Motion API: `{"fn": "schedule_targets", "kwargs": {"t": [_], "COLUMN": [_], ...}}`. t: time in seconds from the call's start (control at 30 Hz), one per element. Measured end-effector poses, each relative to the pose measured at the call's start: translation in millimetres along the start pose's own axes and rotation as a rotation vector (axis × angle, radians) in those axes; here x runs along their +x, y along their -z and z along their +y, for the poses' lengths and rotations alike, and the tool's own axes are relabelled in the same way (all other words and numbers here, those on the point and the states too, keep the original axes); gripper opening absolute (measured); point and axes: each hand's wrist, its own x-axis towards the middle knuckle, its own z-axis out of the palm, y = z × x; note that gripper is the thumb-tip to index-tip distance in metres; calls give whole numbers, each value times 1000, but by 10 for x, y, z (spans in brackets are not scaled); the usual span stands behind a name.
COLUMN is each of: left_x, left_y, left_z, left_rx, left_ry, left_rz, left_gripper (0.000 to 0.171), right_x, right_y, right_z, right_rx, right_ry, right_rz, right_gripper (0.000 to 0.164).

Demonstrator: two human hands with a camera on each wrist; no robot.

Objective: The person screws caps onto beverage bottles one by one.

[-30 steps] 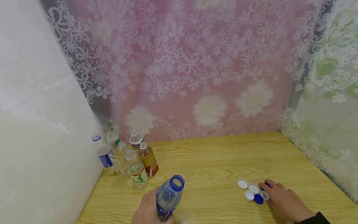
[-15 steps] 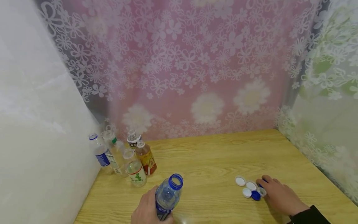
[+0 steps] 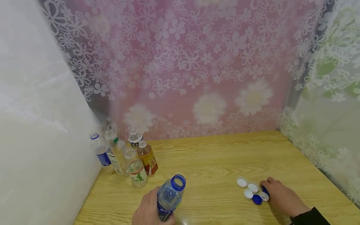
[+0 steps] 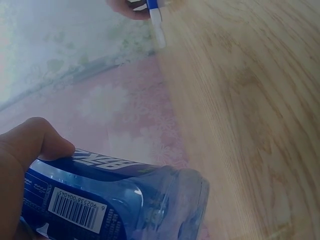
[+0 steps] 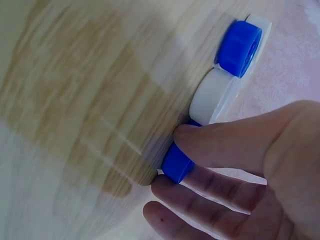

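In the head view my left hand (image 3: pixel 147 207) grips an uncapped clear bottle (image 3: pixel 170 196) with a blue label, held tilted at the front of the table. The left wrist view shows the thumb lying on the label and a barcode on the bottle's side (image 4: pixel 76 210). At the right, my right hand (image 3: pixel 284 197) pinches a blue bottle cap (image 5: pixel 177 162) between thumb and fingers, low at the tabletop. Beside it lie a second blue cap (image 3: pixel 257 199), a translucent cap (image 3: pixel 264 196) and several white caps (image 3: pixel 248 194), close together.
Several uncapped bottles stand grouped at the left by the pale wall (image 3: pixel 36 125): one with a blue label (image 3: pixel 104 159), one with a green-leaf label (image 3: pixel 137 175), a brown-and-yellow one (image 3: pixel 149 159). A pink floral curtain (image 3: pixel 180 78) hangs behind the wooden table (image 3: pixel 202 162).
The right hand has drawn slightly back to the right, and more of the pinched blue cap shows. The left hand and its bottle have hardly moved. The view shifted slightly.
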Motion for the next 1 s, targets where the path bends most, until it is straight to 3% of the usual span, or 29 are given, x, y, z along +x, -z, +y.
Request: {"fn": "schedule_targets", "kwargs": {"t": [0.33,0.5,0.77,1.0], "left_x": [-56,-74,-92,-111], "left_y": [23,12,-21,-53], "left_z": [34,43,48,94], "left_rx": [-1,2,30,22], "left_ry": [-18,-61,-111,-136], "left_rz": [-35,-35,20,19], "left_gripper": [84,87,87,86], "right_x": [-41,-102,-158,-251], "right_y": [9,137,435,671], "right_z": [54,-4,-358,-746], "right_rx": [60,66,34,30], "right_ry": [-69,-88,-48,24], "right_rz": [-80,-60,-17,111], "right_gripper": [33,38,38,40]}}
